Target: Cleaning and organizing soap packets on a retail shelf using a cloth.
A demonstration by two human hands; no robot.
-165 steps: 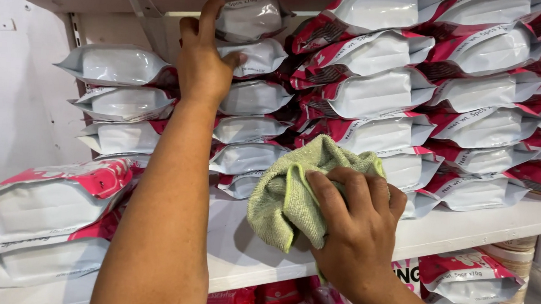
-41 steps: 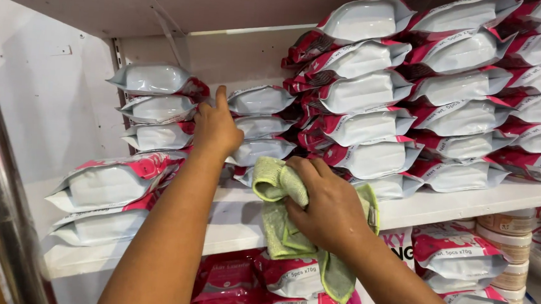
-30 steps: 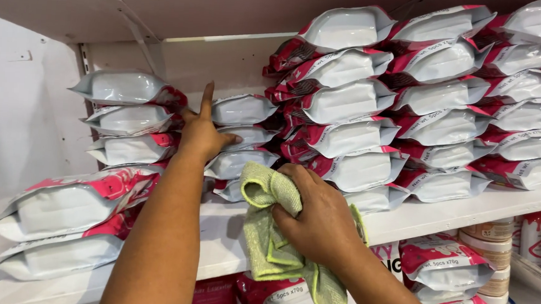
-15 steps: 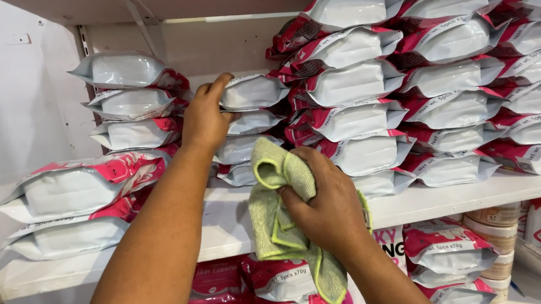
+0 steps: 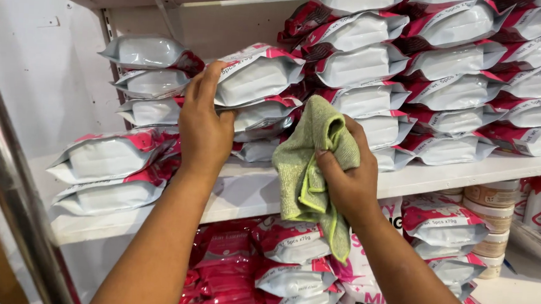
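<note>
Left hand (image 5: 205,129) clamped around a glossy white-and-pink pouch (image 5: 256,76), tilted atop the middle stack on the white shelf (image 5: 457,173); right hand (image 5: 347,175) clenched on a nubby green microfibre cloth (image 5: 310,167), just right, folds hanging limp.

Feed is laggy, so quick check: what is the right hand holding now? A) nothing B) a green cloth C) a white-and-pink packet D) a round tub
B: the right hand grips a bunched green cloth in front of the shelf, while the left hand grips a white-and-pink packet.
</note>
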